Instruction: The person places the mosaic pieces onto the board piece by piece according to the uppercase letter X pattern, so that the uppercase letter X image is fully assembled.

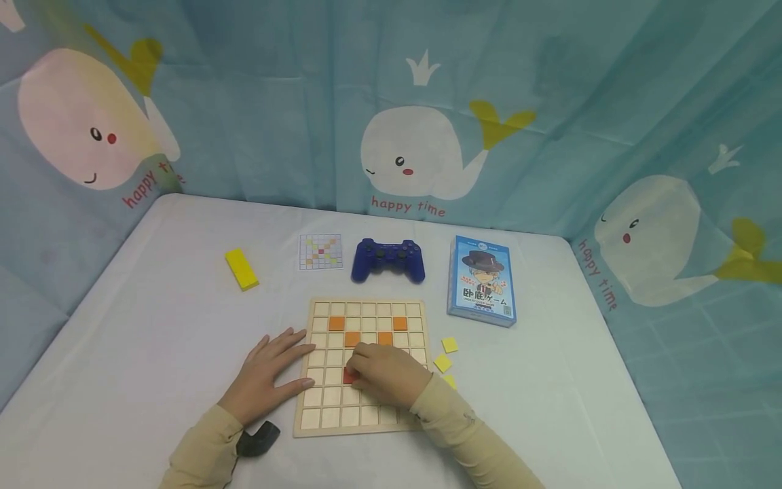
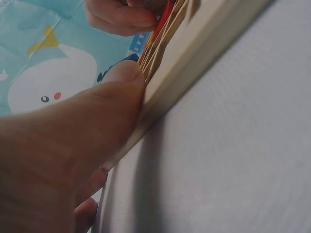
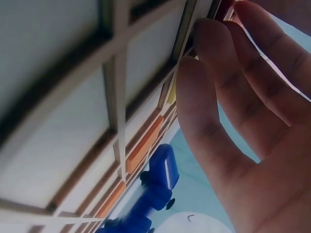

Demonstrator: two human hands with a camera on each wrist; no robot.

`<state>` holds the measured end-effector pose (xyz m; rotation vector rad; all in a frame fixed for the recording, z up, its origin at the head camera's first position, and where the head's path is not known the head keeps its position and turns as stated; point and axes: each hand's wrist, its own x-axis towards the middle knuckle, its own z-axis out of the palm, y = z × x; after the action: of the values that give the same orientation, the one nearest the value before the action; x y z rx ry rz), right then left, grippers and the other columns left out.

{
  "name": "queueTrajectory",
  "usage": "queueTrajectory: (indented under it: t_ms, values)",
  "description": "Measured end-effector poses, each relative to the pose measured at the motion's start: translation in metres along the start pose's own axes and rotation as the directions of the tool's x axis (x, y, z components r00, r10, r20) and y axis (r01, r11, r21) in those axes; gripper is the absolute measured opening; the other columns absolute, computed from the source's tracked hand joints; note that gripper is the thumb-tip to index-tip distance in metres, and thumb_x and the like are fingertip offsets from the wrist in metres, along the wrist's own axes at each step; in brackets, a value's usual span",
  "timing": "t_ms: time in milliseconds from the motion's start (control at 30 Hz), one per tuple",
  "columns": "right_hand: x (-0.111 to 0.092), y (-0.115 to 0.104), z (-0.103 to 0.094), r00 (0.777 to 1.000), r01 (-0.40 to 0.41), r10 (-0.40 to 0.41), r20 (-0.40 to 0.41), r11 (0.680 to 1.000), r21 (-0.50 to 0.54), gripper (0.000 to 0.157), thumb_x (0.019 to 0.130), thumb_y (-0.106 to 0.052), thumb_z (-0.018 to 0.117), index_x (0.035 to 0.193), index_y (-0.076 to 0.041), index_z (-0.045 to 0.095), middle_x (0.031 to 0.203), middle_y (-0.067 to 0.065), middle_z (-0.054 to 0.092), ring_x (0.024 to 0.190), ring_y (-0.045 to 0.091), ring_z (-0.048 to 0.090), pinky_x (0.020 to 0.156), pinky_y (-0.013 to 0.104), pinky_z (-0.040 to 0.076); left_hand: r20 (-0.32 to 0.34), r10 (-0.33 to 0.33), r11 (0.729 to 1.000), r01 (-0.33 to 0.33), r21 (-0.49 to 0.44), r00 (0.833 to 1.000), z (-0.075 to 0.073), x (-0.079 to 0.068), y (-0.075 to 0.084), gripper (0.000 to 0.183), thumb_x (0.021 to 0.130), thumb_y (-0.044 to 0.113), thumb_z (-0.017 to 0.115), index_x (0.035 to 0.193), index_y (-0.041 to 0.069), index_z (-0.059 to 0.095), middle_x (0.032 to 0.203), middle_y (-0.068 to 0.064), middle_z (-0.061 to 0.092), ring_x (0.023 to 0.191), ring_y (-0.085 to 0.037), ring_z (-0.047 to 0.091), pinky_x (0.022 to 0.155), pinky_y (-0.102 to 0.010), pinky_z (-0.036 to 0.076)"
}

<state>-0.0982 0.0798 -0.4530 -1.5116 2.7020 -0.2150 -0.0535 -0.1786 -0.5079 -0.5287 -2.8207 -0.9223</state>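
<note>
A: How are the hands placed, from the left?

B: At the left edge of the wooden grid board [image 1: 330, 417], the left hand [image 1: 269, 373] is seen with its fingers spread and extended; the rim is touched by thumb and fingertips, and nothing is gripped. Over the middle of the board, the right hand [image 1: 387, 373] is seen with bent fingers, their tips brought to the red tile [image 1: 349, 376], which is seen left of the board's centre, toward its near side. Whether that tile is pinched or only pressed cannot be told.

A: And what is found around it?

B: Beyond the board's far left corner, a yellow oblong block [image 1: 241, 269] is seen. Directly behind the board, a printed pattern card [image 1: 320, 252] is laid; within its far half, four orange tiles [image 1: 337, 324] are set; behind it again, a blue game controller [image 1: 388, 259] is placed. Just right of it, three loose yellow tiles [image 1: 449, 345] are scattered, and past its far right corner a blue game box [image 1: 482, 280] is laid.

A: Is anything blocked?

B: Several of the board's cells are covered by the right hand, and the nearest yellow tile is partly hidden by the tan sleeve [image 1: 470, 435].
</note>
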Motion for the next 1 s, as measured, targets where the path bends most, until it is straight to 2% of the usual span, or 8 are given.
queueTrajectory:
  t_ms: [633, 867, 1000]
  values:
    - [0.0005, 0.0004, 0.0006, 1.000, -0.011, 0.011, 0.001, 1.000, 0.012, 0.015, 0.089, -0.029, 0.069, 0.101, -0.020, 0.067, 0.097, -0.010, 0.060, 0.080, -0.001, 0.059, 0.070, 0.009, 0.050, 0.003, -0.004, 1.000, 0.004, 0.000, 1.000, -0.0005, -0.0002, 0.0006, 0.055, 0.080, 0.046, 0.073, 0.129, 0.023, 0.060, 0.144, -0.005, 0.049, 0.136, -0.033, 0.038, 0.114, -0.053, 0.019]
    - [0.0007, 0.0010, -0.0003, 1.000, -0.005, 0.005, 0.004, 0.999, 0.041, 0.020, 0.088, -0.029, 0.069, 0.108, -0.025, 0.065, 0.093, -0.011, 0.058, 0.072, -0.001, 0.052, 0.062, 0.010, 0.046, 0.004, -0.001, 1.000, 0.001, -0.005, 1.000, -0.0013, 0.0001, 0.0018, 0.055, 0.080, 0.044, 0.074, 0.129, 0.022, 0.060, 0.144, -0.005, 0.049, 0.136, -0.033, 0.038, 0.114, -0.053, 0.019]
    - [0.0011, 0.0016, 0.0011, 1.000, 0.006, -0.006, -0.002, 0.999, 0.054, 0.018, 0.088, -0.028, 0.069, 0.106, -0.028, 0.068, 0.092, -0.011, 0.058, 0.071, -0.001, 0.052, 0.060, 0.009, 0.044, 0.005, -0.004, 1.000, 0.004, -0.005, 1.000, -0.0017, -0.0006, 0.0021, 0.055, 0.080, 0.045, 0.073, 0.129, 0.022, 0.060, 0.144, -0.005, 0.049, 0.136, -0.033, 0.038, 0.115, -0.053, 0.018]
